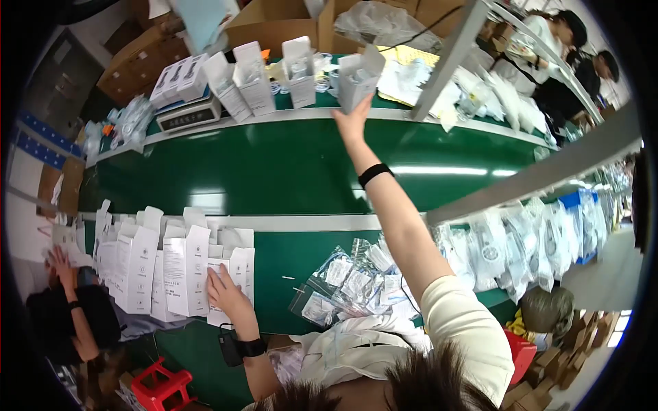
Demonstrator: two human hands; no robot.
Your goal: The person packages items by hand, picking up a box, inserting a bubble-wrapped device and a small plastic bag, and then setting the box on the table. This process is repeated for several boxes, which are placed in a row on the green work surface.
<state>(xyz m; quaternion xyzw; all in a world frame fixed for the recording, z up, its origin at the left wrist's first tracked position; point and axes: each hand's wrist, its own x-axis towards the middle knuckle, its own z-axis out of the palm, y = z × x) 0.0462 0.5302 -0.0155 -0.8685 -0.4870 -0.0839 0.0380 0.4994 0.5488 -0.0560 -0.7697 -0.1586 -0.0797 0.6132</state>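
Stretched far forward, my right hand (353,123) grips the lower part of an open white carton (356,80) at the back shelf, thumb on one side and fingers on the other. My left hand (229,296) lies with fingers extended against the front of a white carton (241,267) at the right end of a packed group. Beside it stand several more upright white cartons (179,274) with their top flaps raised. Three open cartons (299,74) holding clear-wrapped contents stand on the shelf left of my right hand.
A green conveyor belt (274,171) runs between bench and shelf. Small clear bags (356,281) lie right of my left hand; larger bagged parts (490,246) line the bench further right. A grey post (449,61) rises near the shelf. A co-worker's hand (63,270) is at far left.
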